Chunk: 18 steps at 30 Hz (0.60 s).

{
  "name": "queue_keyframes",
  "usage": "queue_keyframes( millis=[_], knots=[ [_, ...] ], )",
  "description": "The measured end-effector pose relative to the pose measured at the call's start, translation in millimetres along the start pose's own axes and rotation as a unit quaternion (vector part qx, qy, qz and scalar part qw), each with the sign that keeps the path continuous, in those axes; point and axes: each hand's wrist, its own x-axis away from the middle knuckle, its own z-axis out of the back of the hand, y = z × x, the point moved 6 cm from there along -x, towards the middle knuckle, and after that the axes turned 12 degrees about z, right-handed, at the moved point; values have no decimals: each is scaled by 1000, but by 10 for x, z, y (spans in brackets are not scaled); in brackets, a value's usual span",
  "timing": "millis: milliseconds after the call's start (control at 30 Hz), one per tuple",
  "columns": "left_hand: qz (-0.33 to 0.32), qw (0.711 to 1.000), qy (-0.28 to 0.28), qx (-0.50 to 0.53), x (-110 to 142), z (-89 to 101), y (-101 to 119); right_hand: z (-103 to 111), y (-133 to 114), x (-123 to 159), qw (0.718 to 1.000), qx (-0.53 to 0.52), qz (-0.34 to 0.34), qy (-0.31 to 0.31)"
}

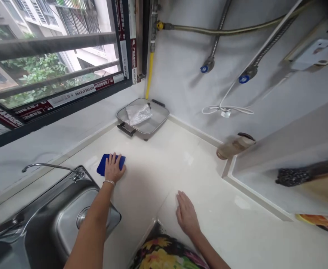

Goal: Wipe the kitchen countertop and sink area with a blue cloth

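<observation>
A folded blue cloth (103, 167) lies on the white countertop (149, 175), just right of the sink. My left hand (113, 167) rests flat on top of it with the fingers spread, pressing it against the surface. Part of the cloth is hidden under the palm. My right hand (186, 213) lies on the counter near its front edge, fingers stretched out and close together, with nothing in it.
A steel sink (71, 213) with a thin faucet (54, 165) is at the left. In the back corner stands a lidded electric pan (155, 116) with a clear plastic bag (139, 114) on it. A brownish jar (232, 146) sits against the right wall.
</observation>
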Motion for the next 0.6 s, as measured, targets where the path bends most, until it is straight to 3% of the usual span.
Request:
queue_keyframes(
  millis=[167, 333, 467, 600],
  knots=[
    [-25, 1000, -18, 6, -253, -16, -281, 20, 1, -1, 1000, 0, -5, -8],
    [5, 1000, 10, 4, -374, 40, -556, 39, -9, -23, 1000, -2, -10, -14],
    [32, 999, 2, -12, -305, 54, -518, 59, -9, -39, 999, 2, -23, -23],
    [20, 999, -2, -30, 22, 68, -349, 58, -11, -40, 999, 3, -23, -30]
  ],
)
